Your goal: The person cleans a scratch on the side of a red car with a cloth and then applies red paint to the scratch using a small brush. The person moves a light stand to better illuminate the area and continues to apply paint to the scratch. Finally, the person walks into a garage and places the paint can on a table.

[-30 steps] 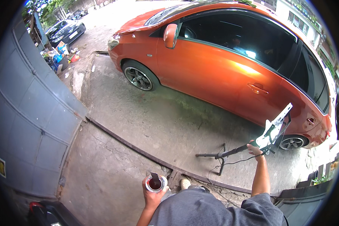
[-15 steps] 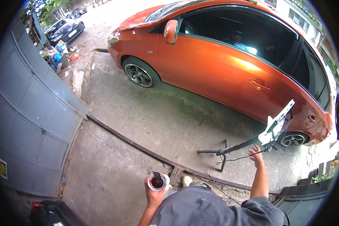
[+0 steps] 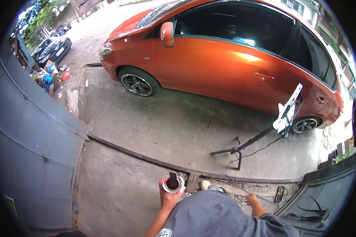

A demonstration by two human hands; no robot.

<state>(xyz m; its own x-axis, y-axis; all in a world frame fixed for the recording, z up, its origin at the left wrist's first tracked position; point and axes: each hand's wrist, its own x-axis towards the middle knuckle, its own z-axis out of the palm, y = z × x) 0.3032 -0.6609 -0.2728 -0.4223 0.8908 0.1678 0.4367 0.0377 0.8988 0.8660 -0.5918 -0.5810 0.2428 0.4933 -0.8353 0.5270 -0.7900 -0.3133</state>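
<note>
My left hand [image 3: 168, 200] is wrapped round a small open can [image 3: 180, 188] holding dark red liquid, perhaps paint. A dark flat stirring stick [image 3: 173, 176] stands up out of it against the far side. My right hand [image 3: 252, 199] is low at my right side, fingers loosely bent and apart, with nothing visible in it. Beyond that hand stands a black tripod stand [image 3: 256, 138] with a white panel [image 3: 284, 114] on its tilted top. A thin dark cable [image 3: 261, 150] droops from the panel to the ground.
An orange car [image 3: 209, 59] stands across the driveway ahead. A grey metal gate [image 3: 31, 138] rises on the left, another gate [image 3: 304, 205] at right. A dark metal rail [image 3: 138, 156] crosses the concrete. A black and yellow object [image 3: 279, 194] lies near the right gate.
My right hand has come down from beside the stand's panel toward my body. The can stays in my left hand. The view has shifted, bringing more of the right gate into sight.
</note>
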